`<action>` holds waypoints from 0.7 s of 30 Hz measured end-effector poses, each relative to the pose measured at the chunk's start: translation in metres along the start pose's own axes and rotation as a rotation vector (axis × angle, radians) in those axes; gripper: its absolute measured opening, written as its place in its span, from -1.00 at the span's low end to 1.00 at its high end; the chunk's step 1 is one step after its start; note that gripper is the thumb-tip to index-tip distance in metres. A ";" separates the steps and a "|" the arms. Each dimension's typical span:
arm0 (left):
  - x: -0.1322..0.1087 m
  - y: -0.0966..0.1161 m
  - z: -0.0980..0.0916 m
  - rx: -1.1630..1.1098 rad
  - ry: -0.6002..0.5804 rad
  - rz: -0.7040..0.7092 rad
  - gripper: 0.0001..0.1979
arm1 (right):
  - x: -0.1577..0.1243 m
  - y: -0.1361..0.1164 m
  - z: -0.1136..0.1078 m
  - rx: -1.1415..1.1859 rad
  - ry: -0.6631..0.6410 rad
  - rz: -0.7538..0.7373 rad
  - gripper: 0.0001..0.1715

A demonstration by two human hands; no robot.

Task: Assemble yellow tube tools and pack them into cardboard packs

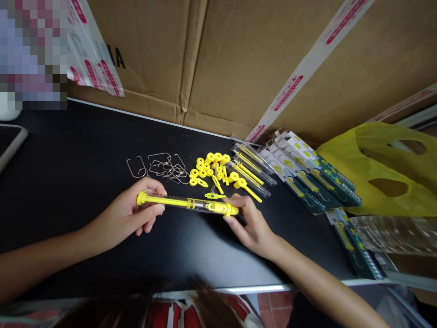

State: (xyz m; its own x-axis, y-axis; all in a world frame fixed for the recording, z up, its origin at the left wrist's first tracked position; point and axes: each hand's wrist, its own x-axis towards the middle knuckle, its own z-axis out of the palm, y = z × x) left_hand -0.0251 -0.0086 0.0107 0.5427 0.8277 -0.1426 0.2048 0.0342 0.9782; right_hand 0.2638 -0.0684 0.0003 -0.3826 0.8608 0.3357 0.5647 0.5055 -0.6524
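A spring scale [177, 202] with a clear tube and yellow inner parts lies level between my hands, above the black tabletop. My left hand [136, 207] is closed around its left end, near the yellow cap, thumb along the tube. At the other end, my right hand [251, 223] pinches the yellow end piece between thumb and fingers. Just beyond the scale are loose yellow caps and rings [204, 168], a small spring [213, 188] and a yellow rod with a knob [251, 190]. Bent wire hooks [167, 168] lie tangled to their left.
Clear tubes [268, 167] with yellow rods lie right of the loose parts. Printed scale boxes [307, 177] are stacked beside a yellow plastic bag [372, 168]; another box [355, 246] lies nearer. A large cardboard carton [235, 68] stands behind. A phone-like device [10, 141] is at far left.
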 end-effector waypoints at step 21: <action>0.000 0.001 -0.001 -0.002 0.005 -0.009 -0.82 | 0.009 -0.004 -0.005 -0.070 0.066 -0.089 -0.67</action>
State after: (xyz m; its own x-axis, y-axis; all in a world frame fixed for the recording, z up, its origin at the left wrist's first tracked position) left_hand -0.0258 -0.0084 0.0119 0.5365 0.8304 -0.1502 0.2079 0.0424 0.9772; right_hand 0.2620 -0.0623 0.0094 -0.3855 0.8135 0.4355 0.5813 0.5806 -0.5700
